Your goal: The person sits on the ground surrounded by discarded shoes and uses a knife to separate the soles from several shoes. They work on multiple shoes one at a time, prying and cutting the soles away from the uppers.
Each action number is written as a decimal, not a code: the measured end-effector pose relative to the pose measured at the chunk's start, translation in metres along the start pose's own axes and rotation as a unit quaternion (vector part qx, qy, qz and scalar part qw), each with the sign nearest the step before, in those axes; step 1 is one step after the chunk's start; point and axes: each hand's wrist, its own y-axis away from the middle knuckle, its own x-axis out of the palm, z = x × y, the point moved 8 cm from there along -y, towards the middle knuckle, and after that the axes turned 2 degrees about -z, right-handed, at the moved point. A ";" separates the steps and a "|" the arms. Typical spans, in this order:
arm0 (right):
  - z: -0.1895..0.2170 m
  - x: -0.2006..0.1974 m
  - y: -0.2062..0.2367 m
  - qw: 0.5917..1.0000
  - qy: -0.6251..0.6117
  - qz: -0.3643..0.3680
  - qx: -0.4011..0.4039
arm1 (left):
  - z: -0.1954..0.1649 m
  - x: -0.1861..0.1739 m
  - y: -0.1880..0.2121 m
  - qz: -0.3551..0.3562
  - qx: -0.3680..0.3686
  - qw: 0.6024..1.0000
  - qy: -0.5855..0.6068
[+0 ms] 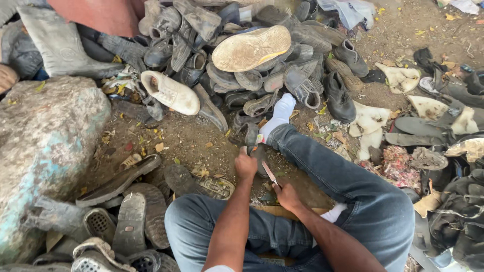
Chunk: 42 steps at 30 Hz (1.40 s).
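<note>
Two hands at work: left hand clamps a dark shoe on the dirt beside the socked foot; right hand grips a knife angled toward it.

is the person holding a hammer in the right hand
No, the right hand grips a knife, its blade pointing toward the dark shoe piece that the left hand steadies on the ground.
</note>
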 end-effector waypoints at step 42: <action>0.004 0.012 -0.027 0.983 0.173 0.064 0.000 | -0.286 0.016 0.227 0.304 0.665 0.628 0.266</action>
